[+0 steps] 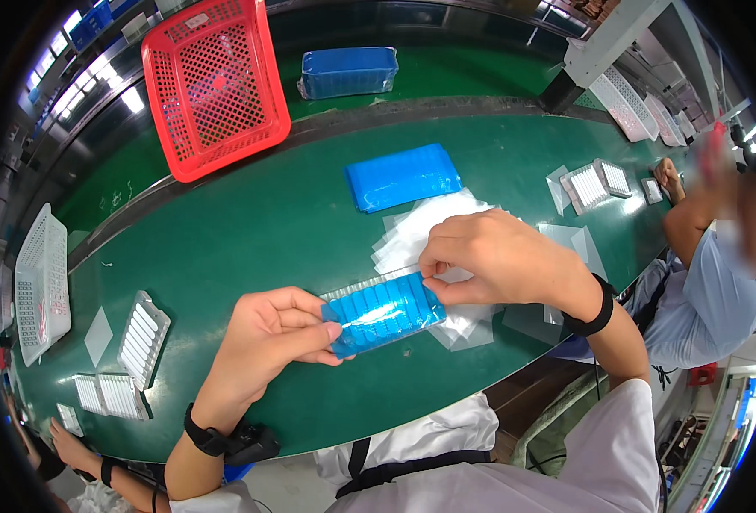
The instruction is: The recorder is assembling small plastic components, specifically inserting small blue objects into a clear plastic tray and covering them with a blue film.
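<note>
Between my hands is a flat ridged tray [384, 309] covered with shiny blue film, a pale ribbed edge showing along its far side. My left hand [279, 335] grips its left end, thumb on top and fingers underneath. At the far right corner, my right hand [489, 261] pinches the film's edge between thumb and fingertips. Thin clear plastic sheets [429, 229] lie in a loose pile beneath and behind the right hand. Just beyond them rests a stack of blue film sheets [403, 177].
A red perforated basket [277, 128] stands at the far left, beside a wrapped blue block [349, 72]. White ribbed trays [143, 338] lie at left, near a white basket [44, 286]. Co-workers' hands [670, 179] are at both sides of the green table [198, 248].
</note>
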Available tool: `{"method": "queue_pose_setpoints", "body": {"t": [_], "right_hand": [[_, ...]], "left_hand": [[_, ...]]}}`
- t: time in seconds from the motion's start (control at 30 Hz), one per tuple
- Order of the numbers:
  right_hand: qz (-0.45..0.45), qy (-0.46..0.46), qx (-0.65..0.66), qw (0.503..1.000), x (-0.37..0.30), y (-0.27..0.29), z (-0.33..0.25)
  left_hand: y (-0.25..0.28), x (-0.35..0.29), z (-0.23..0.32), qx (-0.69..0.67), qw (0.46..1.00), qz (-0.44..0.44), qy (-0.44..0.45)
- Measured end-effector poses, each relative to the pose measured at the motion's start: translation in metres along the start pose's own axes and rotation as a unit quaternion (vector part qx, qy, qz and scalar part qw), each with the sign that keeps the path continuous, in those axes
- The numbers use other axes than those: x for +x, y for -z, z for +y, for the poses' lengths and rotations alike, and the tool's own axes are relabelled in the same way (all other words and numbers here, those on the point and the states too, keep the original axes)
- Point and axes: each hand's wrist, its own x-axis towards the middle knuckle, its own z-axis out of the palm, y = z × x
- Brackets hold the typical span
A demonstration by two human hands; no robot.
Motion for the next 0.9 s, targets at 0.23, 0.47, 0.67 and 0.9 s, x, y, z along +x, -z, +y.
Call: {"method": "queue_pose_setpoints", "body": {"t": [0.23, 0.47, 0.67, 0.9], "right_hand": [[0.006, 0.006, 0.034, 0.999, 0.000, -0.001, 0.008], [0.013, -0.051, 0.200, 0.978, -0.001, 0.016, 0.005], [0.004, -0.034, 0.196, 0.980, -0.001, 0.015, 0.001], [-0.022, -0.003, 0.066, 0.998, -0.007, 0.014, -0.005]], "left_hand": [[0.000, 0.000, -0.001, -0.014, 1.000, -0.004, -0.011], [0.001, -0.001, -0.001, -0.022, 1.000, -0.007, -0.007], [0.000, 0.000, 0.001, -0.018, 1.000, -0.011, -0.006], [0.000, 0.000, 0.001, -0.016, 1.000, -0.012, 0.001]]}}
